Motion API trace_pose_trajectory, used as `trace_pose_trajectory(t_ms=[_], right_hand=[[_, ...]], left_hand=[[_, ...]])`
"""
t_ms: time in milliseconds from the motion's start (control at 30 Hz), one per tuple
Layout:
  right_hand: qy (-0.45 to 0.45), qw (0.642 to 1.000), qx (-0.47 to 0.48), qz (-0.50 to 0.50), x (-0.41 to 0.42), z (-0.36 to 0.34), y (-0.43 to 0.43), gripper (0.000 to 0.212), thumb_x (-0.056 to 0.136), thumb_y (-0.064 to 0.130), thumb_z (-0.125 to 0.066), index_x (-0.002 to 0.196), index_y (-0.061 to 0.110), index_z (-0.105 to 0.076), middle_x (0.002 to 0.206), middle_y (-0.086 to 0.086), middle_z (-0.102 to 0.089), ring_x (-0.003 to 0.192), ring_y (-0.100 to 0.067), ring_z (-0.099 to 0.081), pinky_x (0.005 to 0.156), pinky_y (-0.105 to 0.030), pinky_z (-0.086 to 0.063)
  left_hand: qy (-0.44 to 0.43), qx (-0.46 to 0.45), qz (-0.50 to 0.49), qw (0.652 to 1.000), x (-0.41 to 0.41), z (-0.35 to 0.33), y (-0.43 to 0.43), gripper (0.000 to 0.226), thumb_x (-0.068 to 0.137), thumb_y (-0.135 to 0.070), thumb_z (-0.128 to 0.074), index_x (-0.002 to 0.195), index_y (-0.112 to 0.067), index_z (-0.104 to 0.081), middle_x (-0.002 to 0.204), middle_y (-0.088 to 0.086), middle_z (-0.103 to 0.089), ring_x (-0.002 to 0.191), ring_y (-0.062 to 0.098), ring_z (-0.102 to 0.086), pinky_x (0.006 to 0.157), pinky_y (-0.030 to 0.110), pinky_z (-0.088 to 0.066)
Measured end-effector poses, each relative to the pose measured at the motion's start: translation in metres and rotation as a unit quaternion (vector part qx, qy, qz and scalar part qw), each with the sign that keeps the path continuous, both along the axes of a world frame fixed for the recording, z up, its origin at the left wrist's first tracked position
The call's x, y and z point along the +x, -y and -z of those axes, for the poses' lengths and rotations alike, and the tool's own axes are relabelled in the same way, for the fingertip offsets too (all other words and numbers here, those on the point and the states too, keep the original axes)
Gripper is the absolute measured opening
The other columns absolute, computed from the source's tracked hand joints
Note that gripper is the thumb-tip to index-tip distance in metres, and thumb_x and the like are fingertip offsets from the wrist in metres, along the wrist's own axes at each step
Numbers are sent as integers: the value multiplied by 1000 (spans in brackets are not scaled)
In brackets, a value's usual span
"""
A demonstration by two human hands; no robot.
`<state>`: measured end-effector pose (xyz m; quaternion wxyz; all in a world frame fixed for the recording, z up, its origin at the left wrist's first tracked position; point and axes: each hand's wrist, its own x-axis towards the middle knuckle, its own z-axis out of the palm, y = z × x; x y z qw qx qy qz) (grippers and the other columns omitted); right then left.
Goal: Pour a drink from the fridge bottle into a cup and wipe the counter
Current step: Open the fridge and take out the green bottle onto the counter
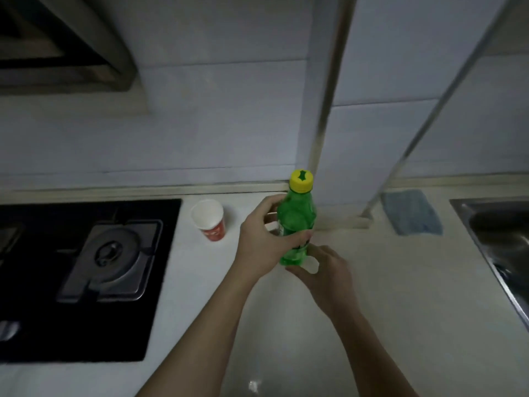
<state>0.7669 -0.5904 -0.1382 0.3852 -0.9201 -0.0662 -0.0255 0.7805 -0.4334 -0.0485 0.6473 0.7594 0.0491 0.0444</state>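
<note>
A green plastic bottle (296, 222) with a yellow cap stands upright on the pale counter (386, 282), near the back wall. My left hand (262, 242) wraps around its middle from the left. My right hand (325, 270) cups the bottle's base from the right and front. The cap is on. A red paper cup (209, 219) with a white inside stands upright to the left of the bottle, apart from both hands. A blue cloth (410, 213) lies flat on the counter at the back right.
A black gas hob (86, 276) with a metal burner fills the counter's left side. A steel sink (498, 242) sits at the right edge. A vertical metal pipe (326, 110) and a slanted rail (429, 124) rise behind the bottle.
</note>
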Motion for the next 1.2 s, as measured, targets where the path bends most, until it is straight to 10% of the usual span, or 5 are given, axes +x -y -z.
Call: trace_pose_trajectory(t_ms=[1200], right_hand=[[-129,991,-34,4,55,119,-18,43,71,35,-86,104,12,-71,96,-2,-68,87,-20,-61,74,-31,-51]], left_hand=[[-47,108,13,993,24,135,-3,68,71,-18,-88,125,-37,-51,118,-24,-58,117,1,-55,99,19,-49]])
